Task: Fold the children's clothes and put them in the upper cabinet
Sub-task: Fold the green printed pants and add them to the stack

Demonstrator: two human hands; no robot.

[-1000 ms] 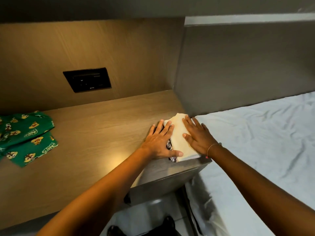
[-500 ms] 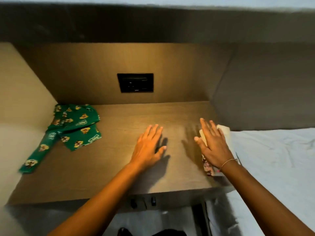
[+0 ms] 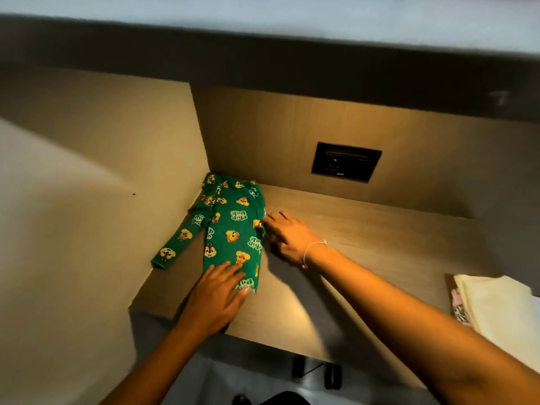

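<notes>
Green patterned child's garment (image 3: 230, 229) spread on the wooden table (image 3: 365, 244), tucked into the corner left of the black wall socket (image 3: 346, 162). Left hand (image 3: 216, 299) flat on its near hem, fingers spread. Right hand (image 3: 289, 238) touching its right edge, loosely open. Folded cream cloth (image 3: 496, 305) far right of the garment.

A home bedroom nook: wooden desk (image 3: 365, 229), wall socket (image 3: 346, 162), child's green pyjama top (image 3: 230, 226).

The green garment (image 3: 230, 229) carries white printed lettering, too blurred to read; nothing else bears text.
</notes>
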